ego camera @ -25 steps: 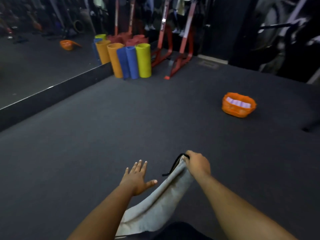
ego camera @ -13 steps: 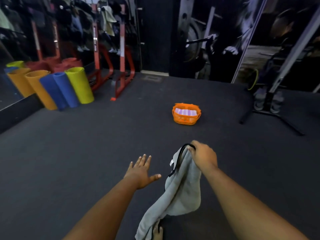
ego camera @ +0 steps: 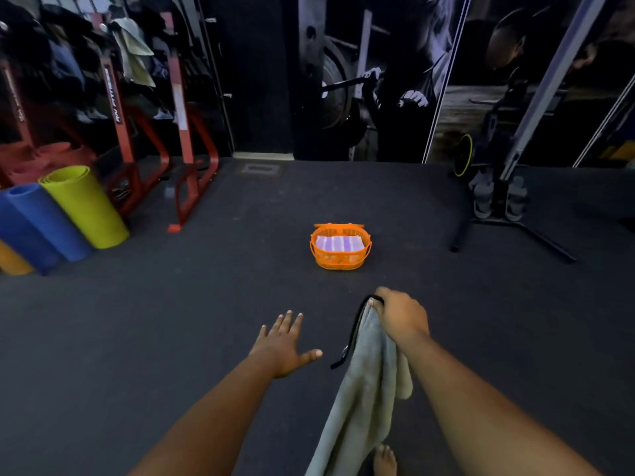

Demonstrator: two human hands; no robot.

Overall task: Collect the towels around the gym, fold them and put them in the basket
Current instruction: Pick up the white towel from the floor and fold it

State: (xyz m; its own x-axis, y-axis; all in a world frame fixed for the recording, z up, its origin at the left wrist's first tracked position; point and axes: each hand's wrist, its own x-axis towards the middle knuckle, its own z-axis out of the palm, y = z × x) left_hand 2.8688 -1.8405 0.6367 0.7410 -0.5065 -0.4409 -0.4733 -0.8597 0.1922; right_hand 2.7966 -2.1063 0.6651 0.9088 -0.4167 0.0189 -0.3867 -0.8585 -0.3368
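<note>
My right hand (ego camera: pixel 400 316) is closed in a fist around the top of a grey towel (ego camera: pixel 364 389), and the cloth hangs straight down from my grip, past my forearm, toward the floor. A thin black strap (ego camera: pixel 351 334) is caught in the same fist; it loops out over my knuckles and dangles along the left edge of the towel. Near the lower end of the towel my bare foot (ego camera: pixel 385 462) shows on the dark mat floor (ego camera: pixel 171 338).

My left hand (ego camera: pixel 283 345) holds nothing — the fingers are spread wide, thumb pointing out to the right, palm facing down, and it hovers above the floor just to the left of the hanging towel without touching it.

Straight ahead, well apart from both hands, the orange basket (ego camera: pixel 341 261) stands upright on the floor. Inside it lies a folded towel with purple and white stripes (ego camera: pixel 338 242), filling the basket near the rim.

Off to the left, rolled exercise mats stand leaning together — a yellow-green mat (ego camera: pixel 86 207), a blue mat (ego camera: pixel 44 225) beside it, and the edge of an orange one at the frame border. Behind them rises a red metal rack (ego camera: pixel 182 132), and another pale towel (ego camera: pixel 135 53) is draped high on it. To the right stands a dark equipment stand (ego camera: pixel 505 201) with legs splayed on the floor, in front of a wall mural (ego camera: pixel 395 80) of people lifting weights.
</note>
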